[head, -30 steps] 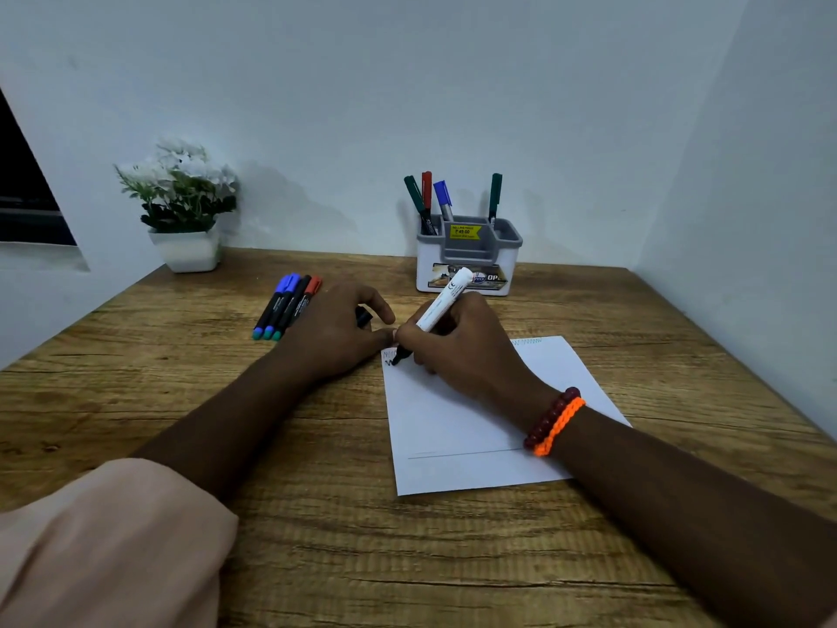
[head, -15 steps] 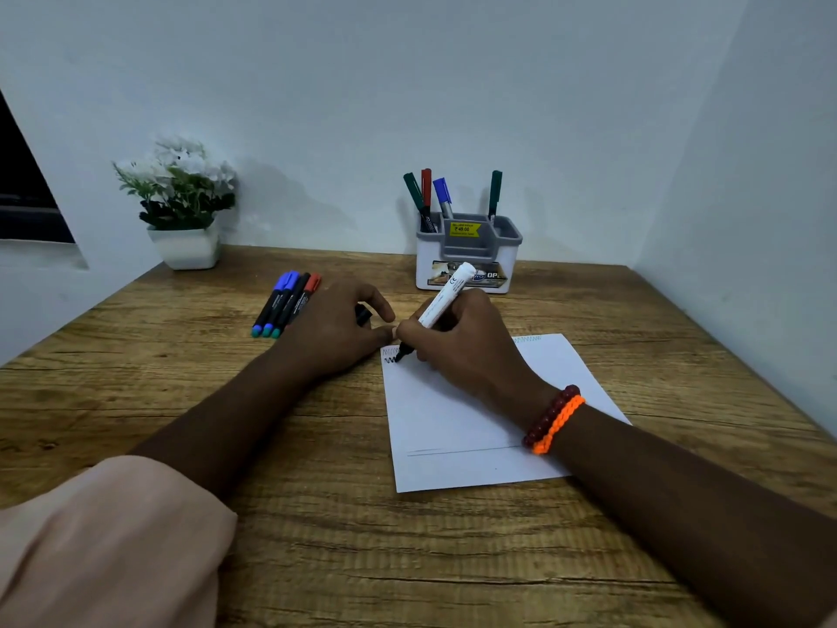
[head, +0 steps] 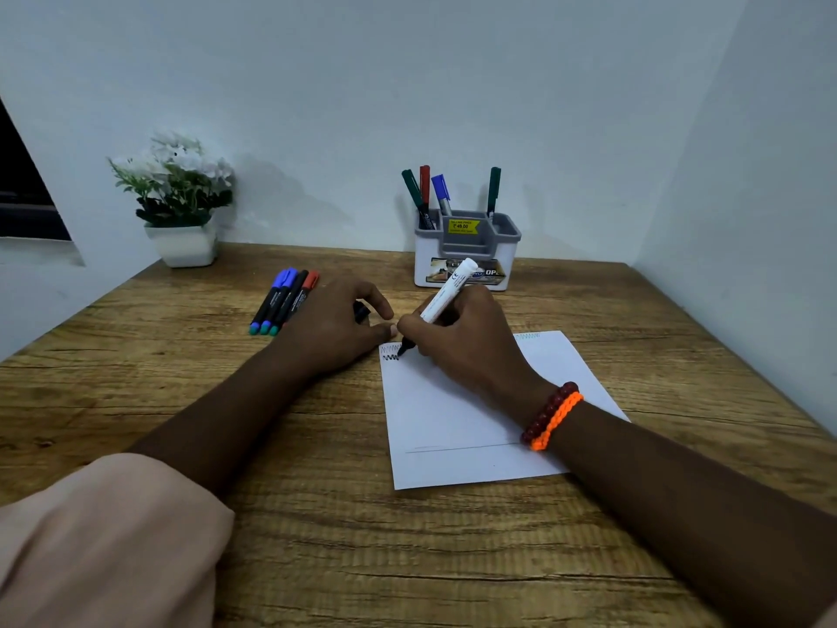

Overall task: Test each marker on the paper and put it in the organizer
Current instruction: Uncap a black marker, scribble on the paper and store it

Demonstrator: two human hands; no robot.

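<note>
Pale walls close in a wooden counter (head: 317, 559) where a white marker (head: 446, 292) is pinched in the curled fingers of the right hand (head: 466, 342), its black tip touching the top left corner of the paper (head: 453, 423) beside a short black zigzag (head: 390, 356). Just left of it, the left hand (head: 335, 330) rests on the counter at the paper's edge, its fingers curled round a small dark cap (head: 362, 310). Four capped markers (head: 285, 301) lie side by side beyond that hand. Against the back wall the organizer (head: 466, 249) holds four upright markers, three in its left compartment and one at the right. A white flower pot (head: 183, 242) stands at far left.
</note>
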